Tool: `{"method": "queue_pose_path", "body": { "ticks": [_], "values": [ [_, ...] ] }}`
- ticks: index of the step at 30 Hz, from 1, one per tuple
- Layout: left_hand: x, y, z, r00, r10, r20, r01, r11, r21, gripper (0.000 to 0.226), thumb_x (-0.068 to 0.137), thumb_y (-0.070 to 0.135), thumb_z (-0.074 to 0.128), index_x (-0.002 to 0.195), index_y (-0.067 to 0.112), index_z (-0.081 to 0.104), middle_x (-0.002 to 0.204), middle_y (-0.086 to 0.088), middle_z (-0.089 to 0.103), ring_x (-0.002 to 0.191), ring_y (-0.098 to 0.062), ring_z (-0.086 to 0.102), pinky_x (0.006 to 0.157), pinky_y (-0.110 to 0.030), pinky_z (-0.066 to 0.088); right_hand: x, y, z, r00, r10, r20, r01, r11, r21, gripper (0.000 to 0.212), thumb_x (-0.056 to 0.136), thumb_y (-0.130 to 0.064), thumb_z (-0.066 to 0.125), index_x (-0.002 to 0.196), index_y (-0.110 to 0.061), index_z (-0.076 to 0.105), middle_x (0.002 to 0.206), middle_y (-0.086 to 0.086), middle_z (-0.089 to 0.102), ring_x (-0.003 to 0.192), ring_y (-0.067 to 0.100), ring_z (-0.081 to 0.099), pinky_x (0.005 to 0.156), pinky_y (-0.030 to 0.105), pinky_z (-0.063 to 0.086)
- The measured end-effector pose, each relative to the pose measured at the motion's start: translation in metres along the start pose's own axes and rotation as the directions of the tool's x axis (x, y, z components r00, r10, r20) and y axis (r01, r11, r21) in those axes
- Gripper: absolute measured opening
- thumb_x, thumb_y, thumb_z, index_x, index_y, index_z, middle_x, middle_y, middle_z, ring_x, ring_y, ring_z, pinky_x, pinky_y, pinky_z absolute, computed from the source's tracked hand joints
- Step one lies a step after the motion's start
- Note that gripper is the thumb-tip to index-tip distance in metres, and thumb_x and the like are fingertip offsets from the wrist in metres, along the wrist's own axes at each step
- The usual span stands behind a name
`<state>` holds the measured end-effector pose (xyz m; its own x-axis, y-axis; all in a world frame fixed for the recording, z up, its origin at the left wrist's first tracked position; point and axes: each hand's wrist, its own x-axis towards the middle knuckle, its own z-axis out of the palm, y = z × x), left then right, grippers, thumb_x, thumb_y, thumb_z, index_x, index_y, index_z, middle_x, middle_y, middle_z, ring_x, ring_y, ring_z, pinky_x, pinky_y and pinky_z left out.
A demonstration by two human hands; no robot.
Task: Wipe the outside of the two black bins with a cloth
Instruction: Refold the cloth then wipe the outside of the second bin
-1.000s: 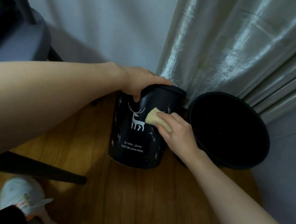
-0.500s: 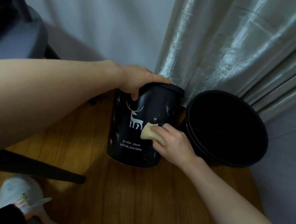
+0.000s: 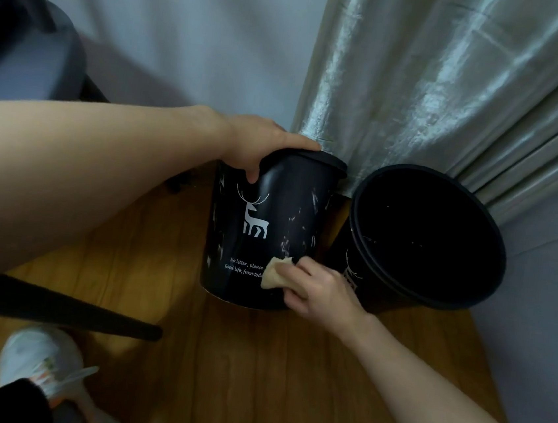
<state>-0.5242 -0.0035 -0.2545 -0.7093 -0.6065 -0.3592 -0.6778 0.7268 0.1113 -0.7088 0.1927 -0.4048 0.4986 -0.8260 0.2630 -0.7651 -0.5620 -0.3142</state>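
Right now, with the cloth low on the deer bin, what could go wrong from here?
1. The deer bin looks tilted under the left hand; a hard push from the right hand could make it slip on the wooden floor.
2. The second bin stands close beside; the wiping hand might knock it.
3. The cloth is small, so patches may get missed.

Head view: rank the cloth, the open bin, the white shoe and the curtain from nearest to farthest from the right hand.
From the right hand:
1. Cloth, held under its fingers against the deer bin.
2. Open bin, just right of the hand.
3. Curtain and white shoe, behind and lower left: too close to call.
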Motion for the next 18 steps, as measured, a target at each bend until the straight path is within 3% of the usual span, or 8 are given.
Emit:
{"method": "queue_pose_path", "body": {
  "ticks": [7, 11, 14, 16, 18],
  "values": [
    [0.0, 0.0, 0.0, 1.0, 0.004, -0.014, -0.004, 1.0, 0.004, 0.117, 0.067, 0.003, 0.083, 0.152, 0.041, 0.012, 0.14, -0.013, 0.048, 0.124, -0.032, 0.047, 0.094, -0.032, 0.037, 0.026, -0.003, -0.007, 0.952, 0.213, -0.218, -0.199, 0.976, 0.086, 0.034, 0.084, -0.017, 0.071, 0.118, -0.013, 0.063, 0.092, 0.005, 0.058, 0.07, 0.022, 0.061, 0.056, 0.036, 0.057],
    [-0.001, 0.0, 0.0, 1.0, 0.004, -0.005, -0.004, 1.0, -0.002, 0.117, 0.068, 0.002, 0.082, 0.152, 0.042, 0.012, 0.142, -0.013, 0.047, 0.125, -0.033, 0.046, 0.097, -0.035, 0.036, -0.007, -0.009, 0.013, 0.998, 0.034, -0.056, -0.033, 0.999, 0.025, 0.033, 0.088, -0.026, 0.062, 0.119, -0.016, 0.056, 0.099, 0.005, 0.058, 0.08, 0.021, 0.064, 0.061, 0.037, 0.06],
    [-0.001, 0.0, -0.001, 1.0, 0.002, 0.004, -0.002, 1.0, -0.005, 0.117, 0.068, 0.002, 0.082, 0.152, 0.043, 0.011, 0.142, -0.011, 0.046, 0.125, -0.032, 0.046, 0.098, -0.038, 0.038, -0.018, -0.009, 0.018, 0.997, -0.057, 0.053, 0.055, 0.998, 0.031, 0.032, 0.088, -0.027, 0.056, 0.119, -0.019, 0.05, 0.095, 0.004, 0.058, 0.078, 0.018, 0.062, 0.055, 0.035, 0.058],
    [-0.002, -0.001, -0.001, 1.0, 0.0, 0.002, 0.0, 1.0, 0.001, 0.118, 0.067, 0.002, 0.082, 0.151, 0.044, 0.011, 0.142, -0.011, 0.047, 0.125, -0.033, 0.046, 0.099, -0.039, 0.039, -0.007, -0.007, 0.014, 0.997, -0.066, 0.033, 0.065, 0.998, 0.017, 0.034, 0.086, -0.026, 0.056, 0.118, -0.018, 0.052, 0.094, 0.004, 0.058, 0.077, 0.019, 0.063, 0.056, 0.036, 0.059],
    [-0.001, -0.002, 0.0, 1.0, -0.001, -0.003, 0.001, 1.0, 0.008, 0.118, 0.066, 0.002, 0.082, 0.151, 0.044, 0.012, 0.141, -0.011, 0.048, 0.124, -0.033, 0.047, 0.099, -0.039, 0.039, 0.013, -0.007, 0.004, 0.995, 0.049, -0.084, -0.046, 0.998, 0.03, 0.035, 0.085, -0.026, 0.057, 0.119, -0.017, 0.056, 0.094, 0.004, 0.059, 0.074, 0.022, 0.064, 0.057, 0.038, 0.059]
  ]
}}
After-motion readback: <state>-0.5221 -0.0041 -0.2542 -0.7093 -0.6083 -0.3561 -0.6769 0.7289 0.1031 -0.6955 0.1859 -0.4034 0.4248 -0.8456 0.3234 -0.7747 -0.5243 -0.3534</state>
